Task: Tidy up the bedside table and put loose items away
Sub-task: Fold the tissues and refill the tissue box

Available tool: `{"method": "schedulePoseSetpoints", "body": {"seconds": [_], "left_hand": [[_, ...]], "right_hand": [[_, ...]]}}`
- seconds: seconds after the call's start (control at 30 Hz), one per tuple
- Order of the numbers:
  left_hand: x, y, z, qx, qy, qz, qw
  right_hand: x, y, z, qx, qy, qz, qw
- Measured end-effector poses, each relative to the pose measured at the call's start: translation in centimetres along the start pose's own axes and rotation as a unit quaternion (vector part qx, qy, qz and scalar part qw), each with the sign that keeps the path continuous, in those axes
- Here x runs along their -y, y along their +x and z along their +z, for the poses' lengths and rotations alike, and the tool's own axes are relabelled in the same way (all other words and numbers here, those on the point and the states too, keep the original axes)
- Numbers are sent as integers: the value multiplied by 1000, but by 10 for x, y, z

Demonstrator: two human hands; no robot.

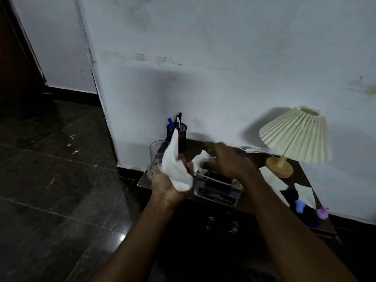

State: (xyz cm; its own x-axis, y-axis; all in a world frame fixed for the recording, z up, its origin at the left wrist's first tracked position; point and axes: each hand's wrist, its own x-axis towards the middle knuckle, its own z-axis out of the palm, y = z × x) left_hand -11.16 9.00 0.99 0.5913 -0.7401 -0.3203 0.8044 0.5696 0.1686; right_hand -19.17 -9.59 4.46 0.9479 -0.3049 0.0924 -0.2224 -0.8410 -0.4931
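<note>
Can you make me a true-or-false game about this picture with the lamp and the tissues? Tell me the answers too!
1. The left hand is holding a white tissue. True.
2. The lamp has a red shade. False: its pleated shade is cream.
3. A clear glass stands at the left end of the bedside table. True.
4. The pen holder is empty. False: pens stick up out of it.
5. More white tissues lie on the table near the lamp's wooden base. True.
6. The right hand is lifting the lamp. False: it reaches over the tissue box, away from the lamp.
</note>
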Motion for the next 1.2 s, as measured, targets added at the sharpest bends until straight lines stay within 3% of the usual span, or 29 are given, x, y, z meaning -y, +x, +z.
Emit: {"method": "schedulePoseSetpoints", "body": {"seconds": [0.1,0.13,0.17,0.27,0.37,0.47,0.53,0.63,0.7,0.9,1.03,1.2], "left_hand": [[24,-4,17,-75,26,-30,996],[29,-10,15,-64,81,13,995],[34,-4,13,-85,115,24,989],[39,-15,15,-63,68,2,996],[32,-13,8,-83,71,20,994],[25,-12,5,-95,152,62,982],[27,-10,8,-127,235,135,954],[34,-14,11,-181,389,308,849],[43,-18,10,-139,463,364,796],[74,-21,12,13,597,386,703],[85,-24,11,59,612,361,701],[86,-27,15,52,571,381,726]], "right_hand": [[-6,17,12,-28,5,-2,1000],[-10,20,9,-52,16,14,998],[-12,20,4,-69,39,22,997],[-11,15,-15,-120,179,32,976],[-5,-3,-35,-183,350,98,913],[-4,-34,-53,-91,516,120,843],[-8,-56,-60,-87,567,118,811],[-11,-87,-64,-153,538,141,817],[-10,-101,-58,-180,547,144,805],[2,-107,-27,-255,424,106,863],[2,-99,-10,-320,245,93,910],[3,-98,-5,-329,288,94,894]]}}
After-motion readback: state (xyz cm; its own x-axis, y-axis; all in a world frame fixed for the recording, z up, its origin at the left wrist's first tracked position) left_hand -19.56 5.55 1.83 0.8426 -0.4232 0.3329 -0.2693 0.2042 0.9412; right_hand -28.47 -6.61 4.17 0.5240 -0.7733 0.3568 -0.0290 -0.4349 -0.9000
